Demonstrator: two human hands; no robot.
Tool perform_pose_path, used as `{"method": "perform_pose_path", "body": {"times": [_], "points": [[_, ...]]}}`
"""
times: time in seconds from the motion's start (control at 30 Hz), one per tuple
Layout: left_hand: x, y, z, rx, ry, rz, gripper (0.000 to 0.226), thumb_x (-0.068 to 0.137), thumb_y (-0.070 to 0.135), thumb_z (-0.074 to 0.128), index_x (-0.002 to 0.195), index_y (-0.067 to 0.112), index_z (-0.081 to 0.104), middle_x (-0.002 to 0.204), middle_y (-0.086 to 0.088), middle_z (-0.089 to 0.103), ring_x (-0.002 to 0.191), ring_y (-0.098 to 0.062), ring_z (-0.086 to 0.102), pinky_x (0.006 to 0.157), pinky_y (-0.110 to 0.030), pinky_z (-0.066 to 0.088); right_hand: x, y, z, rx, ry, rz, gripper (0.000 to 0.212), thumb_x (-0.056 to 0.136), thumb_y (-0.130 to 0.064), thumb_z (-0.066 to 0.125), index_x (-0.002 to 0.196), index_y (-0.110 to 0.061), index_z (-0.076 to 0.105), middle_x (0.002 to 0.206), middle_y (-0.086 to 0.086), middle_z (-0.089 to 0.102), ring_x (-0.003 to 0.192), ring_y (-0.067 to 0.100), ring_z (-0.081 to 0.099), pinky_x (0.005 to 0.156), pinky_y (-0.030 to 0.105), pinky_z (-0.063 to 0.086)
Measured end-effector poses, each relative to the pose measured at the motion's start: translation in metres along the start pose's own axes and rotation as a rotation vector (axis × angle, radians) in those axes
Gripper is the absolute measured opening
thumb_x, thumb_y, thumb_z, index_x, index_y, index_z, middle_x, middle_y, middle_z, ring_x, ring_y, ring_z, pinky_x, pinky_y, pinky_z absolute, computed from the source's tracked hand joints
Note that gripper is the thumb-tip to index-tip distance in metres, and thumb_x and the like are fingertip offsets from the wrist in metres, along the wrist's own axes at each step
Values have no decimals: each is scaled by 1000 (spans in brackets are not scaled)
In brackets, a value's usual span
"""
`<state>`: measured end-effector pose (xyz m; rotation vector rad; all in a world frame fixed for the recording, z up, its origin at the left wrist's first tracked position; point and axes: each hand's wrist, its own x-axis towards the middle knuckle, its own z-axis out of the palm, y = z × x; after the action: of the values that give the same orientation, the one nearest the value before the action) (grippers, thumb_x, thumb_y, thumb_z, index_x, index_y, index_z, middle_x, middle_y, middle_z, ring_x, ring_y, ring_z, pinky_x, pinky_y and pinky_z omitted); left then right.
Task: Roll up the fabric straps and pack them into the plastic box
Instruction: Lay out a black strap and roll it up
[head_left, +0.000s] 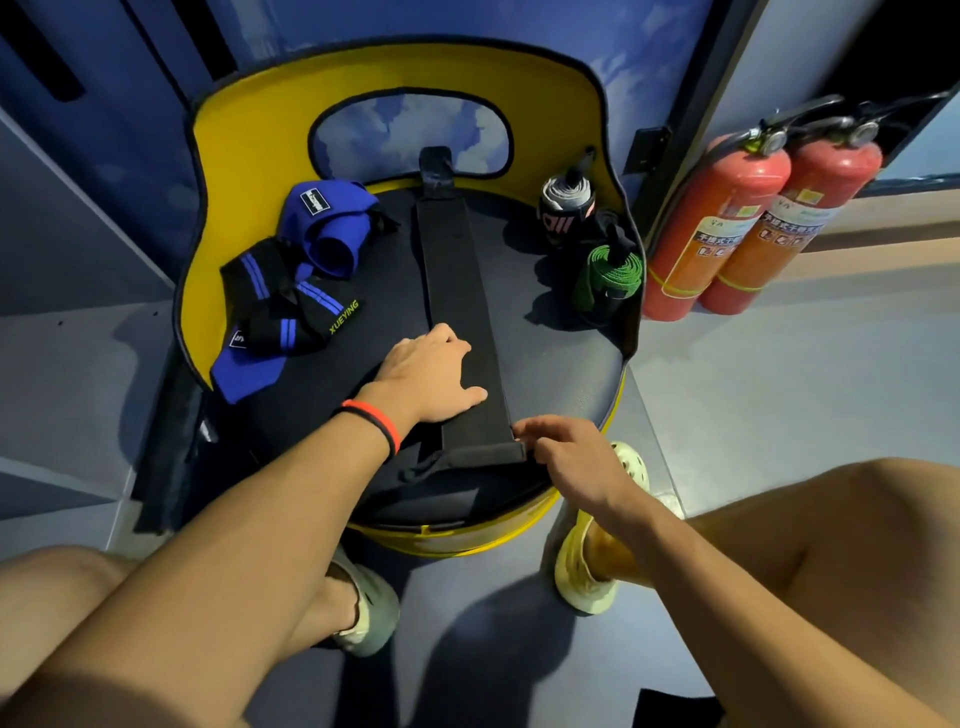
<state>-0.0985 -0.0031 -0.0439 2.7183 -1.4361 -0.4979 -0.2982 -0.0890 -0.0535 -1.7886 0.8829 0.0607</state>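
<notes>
Dark round seat of a yellow padded chair (545, 338) is carrying a long black fabric strap (452, 270), which is lying flat and running away from both hands. The left hand (423, 371) is pressing on the strap with flat, relaxed fingers. Just beside it, the right hand (566, 457) is pinching the strap's folded near end. Left of the left hand, blue and black wraps (291, 291) are lying in a loose heap. Beyond the right hand, a rolled green strap (610, 273) is standing.
</notes>
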Motion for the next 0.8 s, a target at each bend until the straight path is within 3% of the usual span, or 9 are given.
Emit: {"method": "perform_pose_path", "body": {"times": [0.07,0.13,0.2,0.27,0.4,0.57,0.67,0.8], "points": [[-2,-2,-5,-70,-6,12,54,89,58,65,130,25,56,131,1,54,115,-26,57,105,-40,40,3,6,1,-147,-39,-22,27,90,-14,59,106,-27,77,98,-8,75,97,15,68,97,45,55],[-4,-9,-8,-107,-34,38,43,89,57,66,120,28,61,129,4,60,122,-21,56,119,-43,25,4,11,5,-320,-61,-77,24,87,-30,65,107,-38,75,101,-7,70,101,15,64,96,44,52],[-8,-16,-8,-158,-78,53,45,89,57,66,124,30,63,143,7,55,137,-16,48,126,-47,9,2,17,10,-348,-22,-170,15,84,-34,74,99,-39,74,98,-12,57,100,12,55,97,45,46],[-12,-20,-6,-194,-117,54,53,88,58,66,134,31,59,158,7,41,147,-14,36,127,-48,4,-3,24,16,-331,32,-280,17,78,-30,81,90,-40,74,96,-18,50,98,10,52,97,47,44],[-18,-18,0,-193,-195,65,79,82,68,68,147,29,45,169,2,18,155,-16,16,127,-51,2,-18,41,28,-453,71,-508,20,82,-28,74,100,-36,75,102,-7,54,96,20,54,84,43,50],[-25,-5,18,-70,-120,87,102,76,70,72,153,16,31,168,-8,12,157,-24,2,126,-55,8,-30,58,35,-530,118,-608,25,93,-16,68,116,-24,72,108,-3,55,98,18,51,77,35,54],[-26,-4,25,-87,-98,75,107,73,76,70,152,16,29,168,-7,10,157,-24,1,126,-56,9,-33,59,32,-570,119,-640,22,96,-22,67,118,-23,71,108,-4,55,95,17,55,70,31,56],[-25,-7,29,-106,-59,77,108,68,81,69,149,20,31,166,-5,14,156,-24,9,125,-56,10,-38,50,30,-485,148,-589,27,100,-40,59,121,-28,47,118,-8,42,84,15,59,64,25,56]]}}
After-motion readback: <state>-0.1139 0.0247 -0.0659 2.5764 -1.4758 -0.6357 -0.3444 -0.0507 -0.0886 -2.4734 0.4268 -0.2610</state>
